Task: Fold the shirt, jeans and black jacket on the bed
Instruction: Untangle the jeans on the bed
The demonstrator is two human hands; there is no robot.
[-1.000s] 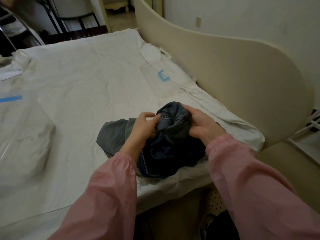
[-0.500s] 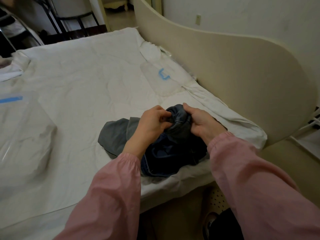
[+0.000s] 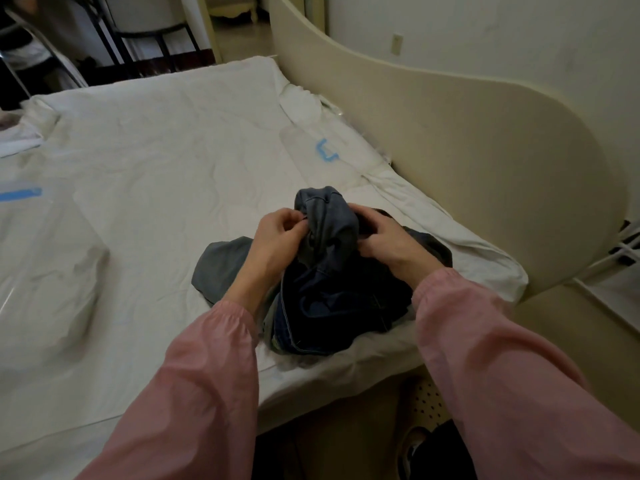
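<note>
A crumpled pile of dark clothes lies near the bed's front right corner. Dark blue jeans [image 3: 332,306] make up its lower part. A grey-blue garment [image 3: 329,216] is bunched up and raised above the pile between both hands. My left hand [image 3: 277,237] pinches its left side, and my right hand [image 3: 384,237] grips its right side. A flat grey piece of cloth [image 3: 221,265] sticks out of the pile to the left, partly under my left wrist. Which piece is the shirt or the jacket I cannot tell.
The bed [image 3: 156,168] has a white, wrinkled sheet. A cream curved headboard [image 3: 485,168] runs along its right side. Blue tape marks [image 3: 325,155] lie on the sheet beyond the pile, and a blue strip [image 3: 20,195] at the left. Dark chair frames [image 3: 138,36] stand past the far edge.
Both hands have shifted their hold on the bunched grey-blue garment, drawing closer together and then apart again, and its top now rises higher above the pile.
</note>
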